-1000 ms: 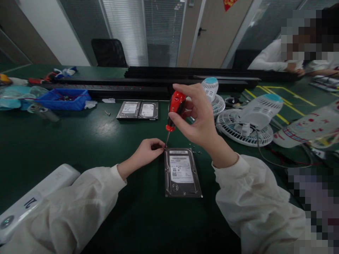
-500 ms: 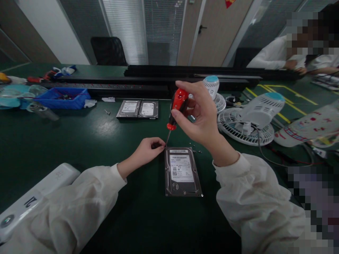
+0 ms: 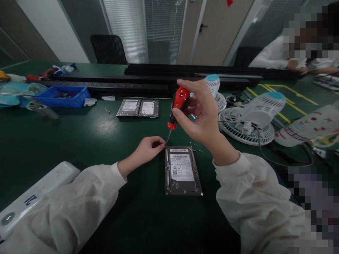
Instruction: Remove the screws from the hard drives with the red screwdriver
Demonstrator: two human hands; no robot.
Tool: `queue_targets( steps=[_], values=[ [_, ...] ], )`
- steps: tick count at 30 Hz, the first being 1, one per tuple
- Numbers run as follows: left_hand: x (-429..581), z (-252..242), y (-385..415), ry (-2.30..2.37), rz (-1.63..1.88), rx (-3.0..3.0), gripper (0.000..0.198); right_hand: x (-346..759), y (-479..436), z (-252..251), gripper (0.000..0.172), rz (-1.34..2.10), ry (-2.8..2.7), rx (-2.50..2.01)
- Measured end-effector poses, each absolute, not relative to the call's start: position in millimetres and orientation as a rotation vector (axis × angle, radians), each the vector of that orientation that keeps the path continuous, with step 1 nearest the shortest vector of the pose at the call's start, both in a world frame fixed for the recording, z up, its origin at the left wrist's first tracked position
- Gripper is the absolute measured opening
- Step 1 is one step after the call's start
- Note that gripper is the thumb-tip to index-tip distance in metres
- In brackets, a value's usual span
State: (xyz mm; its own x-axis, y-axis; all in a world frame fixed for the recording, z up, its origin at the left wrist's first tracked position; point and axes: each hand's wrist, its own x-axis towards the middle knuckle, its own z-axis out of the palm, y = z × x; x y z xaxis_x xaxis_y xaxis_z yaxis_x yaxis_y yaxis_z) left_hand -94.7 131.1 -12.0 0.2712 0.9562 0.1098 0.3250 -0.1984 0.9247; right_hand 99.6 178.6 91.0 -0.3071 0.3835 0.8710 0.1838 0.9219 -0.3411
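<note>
A hard drive [image 3: 182, 171] lies flat, label up, on the green table. My right hand [image 3: 202, 114] grips the red and black handle of a screwdriver [image 3: 179, 100], which is tilted with its tip down at the drive's far left corner. At that same corner my left hand [image 3: 150, 150] has thumb and fingers pinched together beside the screwdriver tip. What the pinch holds, if anything, is too small to make out. Several small screws [image 3: 197, 150] lie to the right of the drive's far end.
Two more hard drives [image 3: 137, 108] sit side by side farther back. A blue tray [image 3: 63, 97] stands at the left, a white device [image 3: 34, 197] by my left sleeve. White fans [image 3: 246, 123] and a cable are on the right. A person [image 3: 275, 53] sits at the far right.
Almost nothing differs. The screwdriver and both hands stay at the drive's corner; the whole view has shifted very slightly.
</note>
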Motion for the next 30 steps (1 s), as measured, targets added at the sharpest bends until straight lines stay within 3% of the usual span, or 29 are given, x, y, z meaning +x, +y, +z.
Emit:
queue_targets(
  steps=[30],
  values=[
    [-98.3,-16.3,133.1,1.234,0.874,1.814,0.013,101.1,184.8,88.6,0.046,0.196,-1.879,-0.408]
  ],
)
